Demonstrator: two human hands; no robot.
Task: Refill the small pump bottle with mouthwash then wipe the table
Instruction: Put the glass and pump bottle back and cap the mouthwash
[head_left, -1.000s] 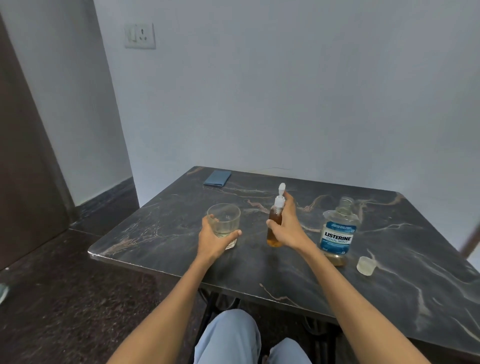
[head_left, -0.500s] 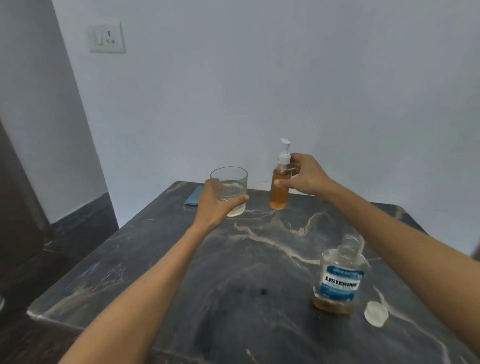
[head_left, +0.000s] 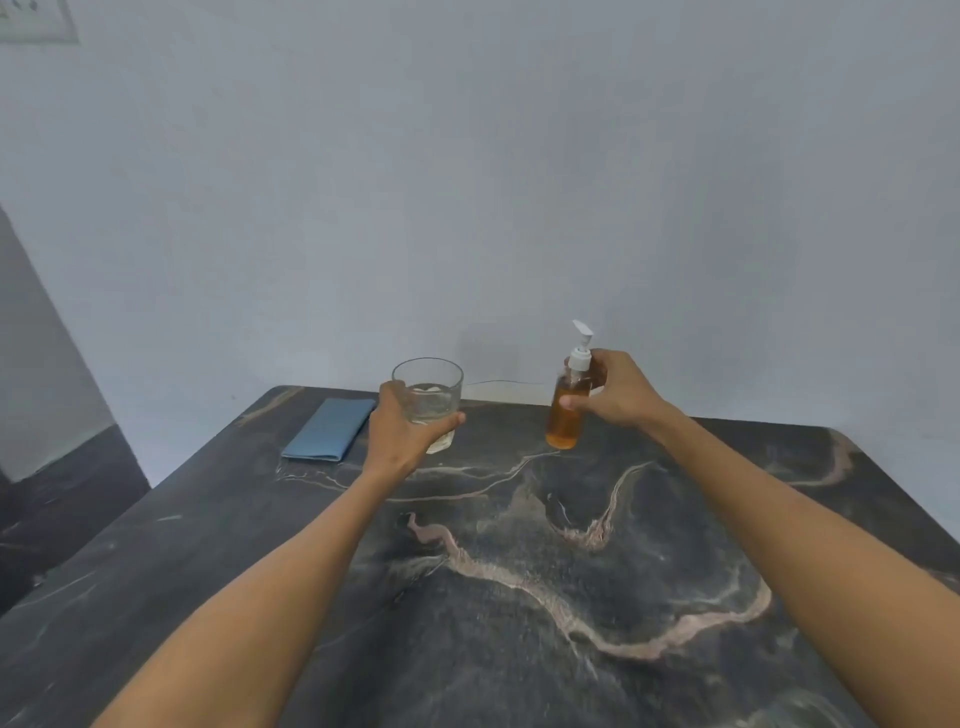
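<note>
I see left hand (head_left: 400, 434) wrapped round glass (head_left: 428, 400); right hand (head_left: 613, 389) grips amber pump bottle (head_left: 567, 405) upright, near far counter (head_left: 519, 597) edge. Blue cloth (head_left: 330, 428) lies left of glass.

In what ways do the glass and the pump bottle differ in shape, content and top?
The glass is wide and short; the pump bottle is narrow and tall. The glass holds a little clear liquid, the pump bottle amber liquid almost to its neck. The glass is open on top; the pump bottle carries a white pump. Both are transparent, upright, each held in one hand.
</note>
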